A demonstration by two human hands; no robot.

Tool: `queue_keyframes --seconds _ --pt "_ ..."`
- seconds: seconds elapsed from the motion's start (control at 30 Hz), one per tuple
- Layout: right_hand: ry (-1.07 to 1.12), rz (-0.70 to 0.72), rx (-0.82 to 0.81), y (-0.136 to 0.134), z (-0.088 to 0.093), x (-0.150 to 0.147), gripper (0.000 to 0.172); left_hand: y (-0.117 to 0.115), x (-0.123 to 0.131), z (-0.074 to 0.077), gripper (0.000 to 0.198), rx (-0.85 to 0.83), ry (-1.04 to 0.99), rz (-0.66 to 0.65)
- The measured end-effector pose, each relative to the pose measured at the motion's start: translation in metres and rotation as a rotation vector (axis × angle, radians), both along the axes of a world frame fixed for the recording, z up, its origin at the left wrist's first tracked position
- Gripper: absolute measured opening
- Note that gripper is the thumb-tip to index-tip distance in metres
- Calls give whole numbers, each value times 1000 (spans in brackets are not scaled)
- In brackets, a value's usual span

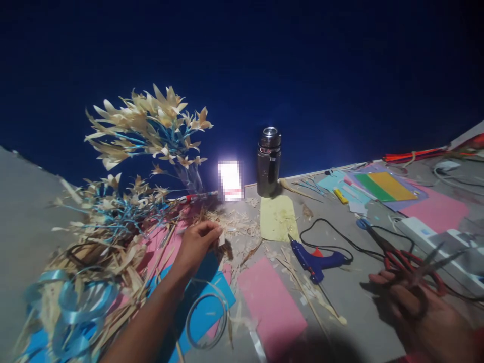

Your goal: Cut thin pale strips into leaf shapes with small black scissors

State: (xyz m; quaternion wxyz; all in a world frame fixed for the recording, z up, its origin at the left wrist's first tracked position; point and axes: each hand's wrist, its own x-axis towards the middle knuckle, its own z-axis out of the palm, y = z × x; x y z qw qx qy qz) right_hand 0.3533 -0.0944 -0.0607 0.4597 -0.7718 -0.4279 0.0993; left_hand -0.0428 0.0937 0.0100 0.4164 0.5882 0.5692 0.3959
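Observation:
My left hand [196,243] reaches forward over pink paper and pinches a small pale piece of dried husk [221,239] between thumb and fingers. My right hand [412,307] rests at the lower right, its fingers through the red handles of a pair of scissors [419,262] whose blades point up and to the right. A blue glue gun [313,259] with a black cord lies on the table between the two hands. Loose husk scraps [238,224] are scattered just beyond my left hand.
A bouquet of husk flowers on blue stems [151,126] stands at the left, with more stems and blue ribbon [68,307] piled below it. A steel flask [268,161], yellow paper [278,218], pink sheets [270,302], coloured papers [381,186] and a white power strip [434,237] lie about.

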Motion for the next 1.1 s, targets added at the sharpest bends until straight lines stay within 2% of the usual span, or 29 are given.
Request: queue_keyframes --seconds 0.03,0.1,0.13,0.2,0.23,0.3,0.4,0.6,0.8,0.93,1.0,1.1 --pt "74 47 -1 3 10 -9 33 -10 3 5 26 -38 -47 3" --pt "455 153 -3 14 35 -35 31 -33 15 16 26 -138 -191 17" --pt "591 234 7 22 48 -52 36 -44 23 20 24 -174 -246 30" --pt "750 524 -45 40 68 -91 46 -67 40 26 20 -160 -253 65" --pt "784 599 -76 49 75 -110 45 -76 48 28 17 -128 -222 78" --pt "830 610 -75 63 79 -144 39 -91 59 28 14 -63 -154 93" --pt "836 641 -54 72 72 -174 34 -105 65 22 11 -21 -99 101" --pt "587 625 5 68 62 -177 18 -113 61 10 14 -76 -28 -34" --pt "608 665 -53 68 66 -176 22 -112 65 8 16 58 62 -53" --pt "552 607 -45 69 57 -178 21 -118 68 8 17 198 108 -51" --pt "564 560 -36 71 51 -173 22 -121 67 11 17 269 127 -7" --pt "678 469 -54 73 50 -159 23 -123 64 16 18 285 167 148"
